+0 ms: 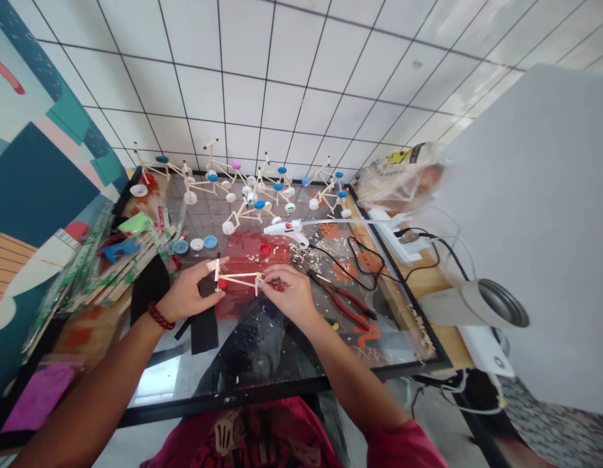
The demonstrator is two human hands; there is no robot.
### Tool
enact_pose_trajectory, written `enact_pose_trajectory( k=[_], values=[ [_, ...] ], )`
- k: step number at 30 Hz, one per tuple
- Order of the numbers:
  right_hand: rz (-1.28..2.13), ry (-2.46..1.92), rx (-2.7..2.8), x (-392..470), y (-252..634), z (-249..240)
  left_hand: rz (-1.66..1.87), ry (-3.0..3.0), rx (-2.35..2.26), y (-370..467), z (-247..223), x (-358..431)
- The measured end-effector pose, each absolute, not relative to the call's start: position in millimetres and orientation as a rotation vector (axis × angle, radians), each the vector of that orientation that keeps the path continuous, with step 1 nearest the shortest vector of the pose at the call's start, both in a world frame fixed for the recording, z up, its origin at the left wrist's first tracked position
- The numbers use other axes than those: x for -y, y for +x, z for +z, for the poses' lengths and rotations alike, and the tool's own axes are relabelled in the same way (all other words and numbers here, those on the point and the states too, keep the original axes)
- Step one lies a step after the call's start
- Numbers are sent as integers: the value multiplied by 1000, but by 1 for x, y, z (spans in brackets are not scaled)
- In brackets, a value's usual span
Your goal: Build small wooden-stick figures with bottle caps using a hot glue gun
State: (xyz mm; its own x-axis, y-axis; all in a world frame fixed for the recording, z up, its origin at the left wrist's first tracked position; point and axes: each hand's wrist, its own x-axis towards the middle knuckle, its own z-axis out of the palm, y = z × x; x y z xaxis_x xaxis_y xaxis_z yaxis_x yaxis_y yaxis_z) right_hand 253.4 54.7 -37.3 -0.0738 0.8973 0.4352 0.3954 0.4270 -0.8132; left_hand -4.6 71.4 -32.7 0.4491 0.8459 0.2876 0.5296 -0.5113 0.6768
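Note:
A small bicycle model frame of pale wooden sticks lies between my hands, low over the glass tabletop. My left hand, with a beaded bracelet, curls its thumb and fingers around the upright stick with black ends at the frame's left. At the other end, my right hand pinches near the short cross stick; its fingertips partly hide the joint. A red round cap shows beside the left end of the frame. Beyond the hands lie a white glue gun, a red cap and a blue cap.
Several finished stick bicycles with bottle-cap wheels stand along the back. Bundled sticks and wrappers lie left. Red-handled pliers, wood scraps and a black cord are right. A power strip sits beyond the table frame.

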Motion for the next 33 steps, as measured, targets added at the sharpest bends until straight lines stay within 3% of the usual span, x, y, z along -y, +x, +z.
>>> enact_pose_trajectory(
  k=[26,33],
  values=[
    [824,-1240,1489,-57,247,-42,841,2227,-1219,-4,-38,-71],
    [694,-1282,1515,-63,269,-27,841,2190,-1248,-11,-34,-73]
  ],
)
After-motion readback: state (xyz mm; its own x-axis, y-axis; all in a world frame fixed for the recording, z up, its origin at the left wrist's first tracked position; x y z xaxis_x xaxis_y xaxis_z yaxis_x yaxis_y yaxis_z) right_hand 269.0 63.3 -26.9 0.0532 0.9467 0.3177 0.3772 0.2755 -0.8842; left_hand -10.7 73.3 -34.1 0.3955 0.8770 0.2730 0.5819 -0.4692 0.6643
